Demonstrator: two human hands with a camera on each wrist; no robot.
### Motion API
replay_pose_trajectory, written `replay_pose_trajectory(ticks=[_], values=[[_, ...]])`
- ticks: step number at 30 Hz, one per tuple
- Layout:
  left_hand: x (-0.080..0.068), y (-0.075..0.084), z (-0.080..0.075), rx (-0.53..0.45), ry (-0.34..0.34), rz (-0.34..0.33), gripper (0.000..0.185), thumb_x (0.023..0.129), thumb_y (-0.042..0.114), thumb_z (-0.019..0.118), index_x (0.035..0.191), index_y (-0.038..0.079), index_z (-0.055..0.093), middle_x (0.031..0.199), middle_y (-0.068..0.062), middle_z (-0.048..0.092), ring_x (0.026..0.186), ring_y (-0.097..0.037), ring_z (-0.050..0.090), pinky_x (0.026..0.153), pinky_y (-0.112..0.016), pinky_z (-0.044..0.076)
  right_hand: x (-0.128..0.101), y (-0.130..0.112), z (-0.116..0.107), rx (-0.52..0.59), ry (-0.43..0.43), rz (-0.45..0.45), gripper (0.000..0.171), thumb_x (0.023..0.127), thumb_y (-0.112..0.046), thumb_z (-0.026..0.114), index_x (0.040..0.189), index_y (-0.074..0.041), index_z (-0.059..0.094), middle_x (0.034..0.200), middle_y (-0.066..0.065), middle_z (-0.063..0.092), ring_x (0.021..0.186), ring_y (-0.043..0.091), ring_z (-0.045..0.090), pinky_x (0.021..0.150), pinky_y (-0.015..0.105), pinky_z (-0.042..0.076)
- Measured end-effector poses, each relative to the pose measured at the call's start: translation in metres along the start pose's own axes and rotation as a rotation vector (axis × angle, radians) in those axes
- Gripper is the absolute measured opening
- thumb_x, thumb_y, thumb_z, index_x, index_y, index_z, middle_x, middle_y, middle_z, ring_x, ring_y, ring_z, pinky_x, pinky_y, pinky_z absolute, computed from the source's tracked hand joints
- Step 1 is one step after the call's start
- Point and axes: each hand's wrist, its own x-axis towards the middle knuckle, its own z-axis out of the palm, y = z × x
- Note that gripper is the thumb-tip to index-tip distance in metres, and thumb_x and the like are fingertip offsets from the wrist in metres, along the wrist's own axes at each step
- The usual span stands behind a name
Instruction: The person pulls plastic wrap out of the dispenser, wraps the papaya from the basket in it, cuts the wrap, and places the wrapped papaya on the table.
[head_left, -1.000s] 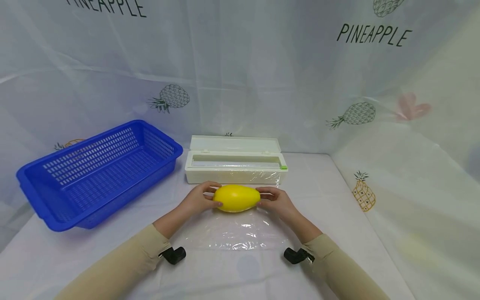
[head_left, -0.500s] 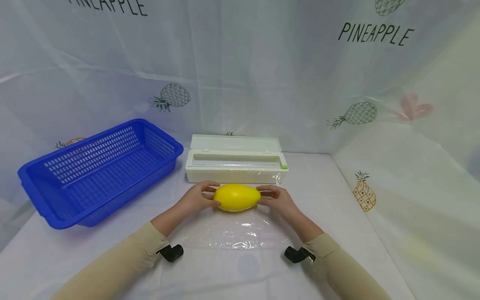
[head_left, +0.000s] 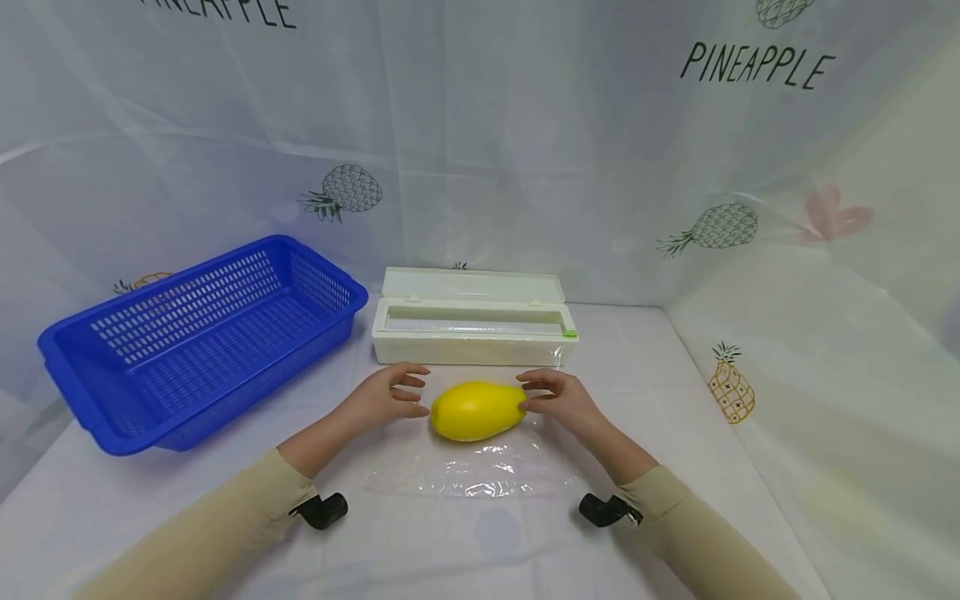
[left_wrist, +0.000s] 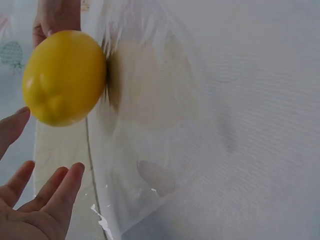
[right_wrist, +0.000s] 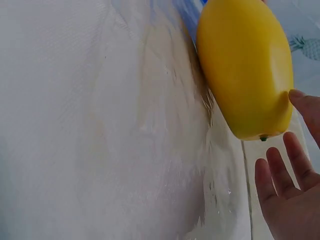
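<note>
A smooth yellow oval fruit [head_left: 477, 412] with a small green stem end lies on a sheet of clear cling film [head_left: 483, 479]. My left hand [head_left: 382, 398] is spread just left of the fruit; a gap shows between its fingers and the fruit in the left wrist view. At the tapered right end is my right hand [head_left: 561, 400], its thumb touching the fruit [right_wrist: 247, 70] in the right wrist view and its other fingers loosely extended. Behind the fruit stands a white cling film dispenser [head_left: 472, 350], lid raised, with film hanging over its front.
On the left stands a blue perforated plastic basket [head_left: 258, 410]. A white cloth covers the table [head_left: 637, 383], and a pineapple-print curtain [head_left: 510, 125] hangs behind and to the right.
My left hand has moved off the fruit to the left, and its fingers have parted from it. The fruit has shifted slightly nearer and tilted a little. My right hand stays by its end.
</note>
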Motion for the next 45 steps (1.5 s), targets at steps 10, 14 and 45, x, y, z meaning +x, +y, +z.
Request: replay_pose_trajectory(ticks=[10,14,45], values=[[-0.008,0.004,0.015,-0.030,-0.068,0.023,0.059,0.082,0.010,0.079,0.134,0.001,0.052,0.123,-0.022,0.060,0.104,-0.034,0.065,0.084,-0.040,0.056,-0.002,0.010,0.002,-0.024,-0.053,0.048,0.047,0.081,-0.014,0.080,0.125,-0.009,0.065,0.125,0.008,0.063,0.115,0.029,0.059,0.098,0.044,0.047],[-0.005,0.008,0.023,0.019,0.007,-0.002,0.054,0.082,0.013,0.080,0.131,0.007,0.058,0.120,-0.016,0.062,0.102,-0.030,0.065,0.085,-0.039,0.055,0.000,0.009,0.008,-0.031,-0.020,0.087,0.044,0.082,-0.018,0.080,0.124,-0.013,0.066,0.124,0.005,0.063,0.113,0.027,0.060,0.093,0.038,0.051],[-0.008,-0.001,-0.001,0.061,0.081,0.017,0.051,0.087,0.015,0.074,0.134,0.005,0.056,0.128,-0.019,0.058,0.112,-0.034,0.060,0.091,-0.043,0.052,-0.016,0.001,-0.015,-0.048,-0.031,-0.049,0.041,0.086,-0.006,0.073,0.124,0.001,0.061,0.125,0.019,0.060,0.114,0.038,0.058,0.089,0.036,0.053]])
